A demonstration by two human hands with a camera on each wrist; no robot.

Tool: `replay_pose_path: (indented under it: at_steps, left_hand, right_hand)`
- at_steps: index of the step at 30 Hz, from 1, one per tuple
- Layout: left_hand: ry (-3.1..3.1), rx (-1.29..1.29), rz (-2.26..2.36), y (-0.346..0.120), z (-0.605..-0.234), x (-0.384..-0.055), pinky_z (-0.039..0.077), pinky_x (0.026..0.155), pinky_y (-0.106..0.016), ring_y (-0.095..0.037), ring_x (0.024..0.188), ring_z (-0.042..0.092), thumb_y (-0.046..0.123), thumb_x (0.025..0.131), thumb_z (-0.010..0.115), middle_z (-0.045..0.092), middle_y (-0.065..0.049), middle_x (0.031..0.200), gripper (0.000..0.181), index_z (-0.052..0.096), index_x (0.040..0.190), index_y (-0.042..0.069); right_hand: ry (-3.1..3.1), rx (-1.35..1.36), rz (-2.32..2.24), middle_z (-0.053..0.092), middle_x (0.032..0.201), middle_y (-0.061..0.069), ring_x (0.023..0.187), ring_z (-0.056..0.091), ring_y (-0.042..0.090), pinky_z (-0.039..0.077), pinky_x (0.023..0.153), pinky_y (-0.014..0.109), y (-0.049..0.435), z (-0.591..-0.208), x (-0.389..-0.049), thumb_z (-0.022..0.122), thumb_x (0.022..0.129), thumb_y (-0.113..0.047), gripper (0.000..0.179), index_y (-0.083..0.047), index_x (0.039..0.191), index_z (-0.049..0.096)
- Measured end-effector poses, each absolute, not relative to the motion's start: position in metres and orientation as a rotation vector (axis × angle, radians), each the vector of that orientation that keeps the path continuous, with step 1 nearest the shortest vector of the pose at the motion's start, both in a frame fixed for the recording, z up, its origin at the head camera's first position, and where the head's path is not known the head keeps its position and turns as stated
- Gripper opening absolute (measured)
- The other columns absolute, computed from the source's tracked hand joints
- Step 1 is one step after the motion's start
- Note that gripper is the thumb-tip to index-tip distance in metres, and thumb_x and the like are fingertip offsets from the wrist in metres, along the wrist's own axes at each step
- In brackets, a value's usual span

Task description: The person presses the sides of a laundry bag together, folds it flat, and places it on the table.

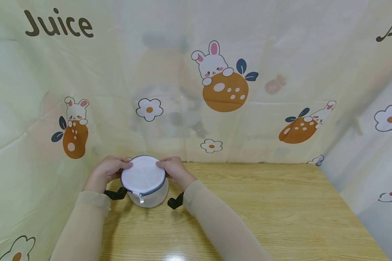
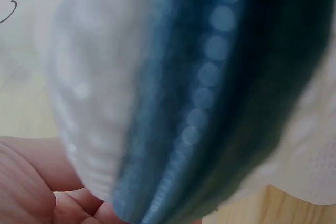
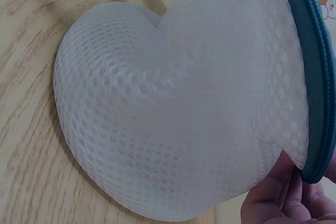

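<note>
The head view is evenly bright, with white glare at the near edge of the wooden table (image 1: 274,203) and soft shadow beside the left sleeve (image 1: 81,224). Up close, the blue zipper (image 2: 202,98) blurs heavily; the right wrist view looks dimmer, the mesh bag (image 3: 110,82) hazy toward the top.

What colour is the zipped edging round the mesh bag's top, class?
The zipped edging is dark blue, best seen in the right wrist view.

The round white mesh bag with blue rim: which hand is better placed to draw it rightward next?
Probably the right hand: it holds the bag from the right, with more light-brown wooden table on that side; the left hand holds the opposite edge.
</note>
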State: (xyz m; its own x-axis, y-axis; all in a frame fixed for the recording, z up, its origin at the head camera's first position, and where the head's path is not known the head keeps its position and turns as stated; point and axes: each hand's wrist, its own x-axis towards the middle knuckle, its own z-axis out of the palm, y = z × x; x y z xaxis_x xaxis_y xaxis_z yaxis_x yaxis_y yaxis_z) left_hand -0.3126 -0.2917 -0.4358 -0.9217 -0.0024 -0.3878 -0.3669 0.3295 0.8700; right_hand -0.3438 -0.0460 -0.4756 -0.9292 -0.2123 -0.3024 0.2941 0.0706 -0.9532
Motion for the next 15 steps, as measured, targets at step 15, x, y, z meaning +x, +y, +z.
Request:
replay_pose_path:
  at_steps: [15]
  left_hand:
    - [2.320,-0.360,1.540,-0.2921,-0.4320,-0.3108,0.062,0.077,-0.027,-0.020,0.089,0.066,0.020,0.103,0.074,0.070,-0.011,0.112,0.047,0.063,0.139,-0.008]
  right_hand:
    - [2.058,0.061,-1.887,0.074,0.109,0.011,0.086,0.070,0.016,0.061,0.073,0.024,-0.0486,-0.4804,-0.3452,0.077,0.100,-0.014,0.020,0.001,0.113,0.077]
